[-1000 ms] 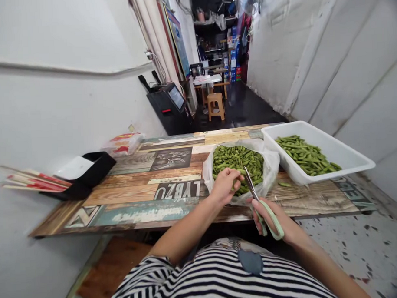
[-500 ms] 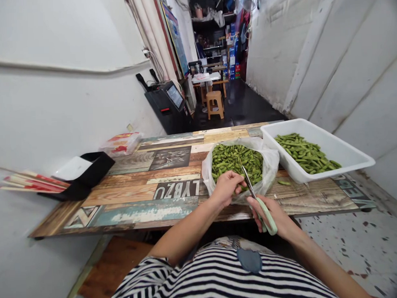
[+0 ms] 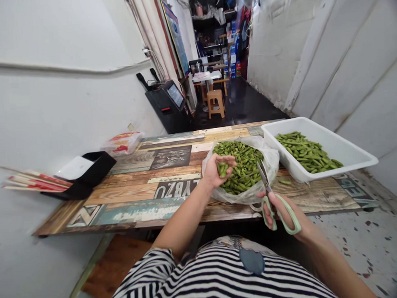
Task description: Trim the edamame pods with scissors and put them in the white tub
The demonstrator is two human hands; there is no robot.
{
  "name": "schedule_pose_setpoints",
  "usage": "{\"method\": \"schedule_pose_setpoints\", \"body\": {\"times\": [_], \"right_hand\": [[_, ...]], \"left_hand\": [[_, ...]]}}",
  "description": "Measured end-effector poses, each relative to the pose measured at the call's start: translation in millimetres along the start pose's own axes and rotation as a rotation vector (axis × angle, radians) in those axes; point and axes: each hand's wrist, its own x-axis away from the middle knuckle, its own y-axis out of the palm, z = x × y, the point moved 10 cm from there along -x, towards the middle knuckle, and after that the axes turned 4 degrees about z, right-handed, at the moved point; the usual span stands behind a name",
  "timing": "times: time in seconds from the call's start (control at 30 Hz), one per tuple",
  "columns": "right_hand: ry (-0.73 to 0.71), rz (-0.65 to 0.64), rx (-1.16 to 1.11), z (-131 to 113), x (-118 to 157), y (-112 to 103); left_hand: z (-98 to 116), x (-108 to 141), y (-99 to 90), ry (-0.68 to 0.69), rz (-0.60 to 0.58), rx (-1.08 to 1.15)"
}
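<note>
Cupped over the left side of the plastic bag (image 3: 271, 158), my left hand (image 3: 215, 169) holds a few green edamame pods (image 3: 223, 169) in its palm, fingers loosely curled. A heap of edamame pods (image 3: 244, 167) fills the bag. My right hand (image 3: 277, 209) is at the bag's near right edge, gripping scissors (image 3: 290, 219) with pale green handles. Their blades point up and away over the bag, slightly apart, with nothing visible between them.
To the right stands a white plastic tub (image 3: 355, 158) with more edamame pods in it. One loose pod (image 3: 284, 181) lies on the wooden table (image 3: 128, 188). At the left are a black holder (image 3: 103, 163) with chopsticks and a clear-and-red package (image 3: 122, 144).
My left hand has moved up and left and turned its palm up, showing pods. The right hand has drawn back to the right with the scissors, whose blades have opened.
</note>
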Motion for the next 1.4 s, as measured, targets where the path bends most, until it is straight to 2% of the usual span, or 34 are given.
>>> {"method": "schedule_pose_setpoints", "body": {"times": [0.07, 0.13, 0.23, 0.33, 0.53, 0.73, 0.83, 0.9, 1.03, 1.1, 1.27, 1.4], "right_hand": [[0.008, -0.010, -0.017, 1.4, 0.9, 1.7], [0.015, -0.014, -0.019, 3.2, 1.1, 4.2], [0.023, -0.013, 0.013, 5.5, 0.1, 7.2], [0.033, -0.014, 0.040, 8.0, -1.1, 9.5], [0.026, -0.028, 0.099, 9.6, -2.0, 13.5], [0.035, -0.052, 0.128, 10.4, -2.6, 17.0], [0.033, -0.047, 0.111, 9.8, -0.9, 14.3], [0.034, -0.041, 0.134, 9.9, -0.4, 10.6], [-0.007, -0.039, 0.317, 7.9, -2.8, 3.4], [-0.039, -0.059, 0.427, 7.0, -4.4, 3.4], [-0.134, -0.068, 0.613, -2.7, -5.4, 6.5], [-0.216, -0.007, 0.750, -20.0, -4.0, 4.9]], "left_hand": [[1.3, -3.4, 0.6, 0.034, 0.013, -0.220], [3.2, -4.3, 0.2, 0.114, 0.079, -0.629], [9.7, -2.6, 3.8, 0.271, 0.246, -1.256], [7.4, -5.1, 8.0, 0.311, 0.332, -1.524], [2.2, -14.5, 7.9, 0.316, 0.274, -1.521], [4.0, -13.3, 14.0, 0.366, 0.338, -1.558], [2.4, -15.6, 20.2, 0.383, 0.279, -1.555], [2.9, -15.3, 20.8, 0.392, 0.231, -1.476], [4.3, -6.8, 19.7, 0.396, 0.123, -1.253], [5.6, 0.4, 21.0, 0.402, 0.092, -1.216], [13.1, 18.8, 31.0, 0.445, 0.130, -1.370], [15.4, 28.7, 41.2, 0.473, 0.145, -1.459]]}}
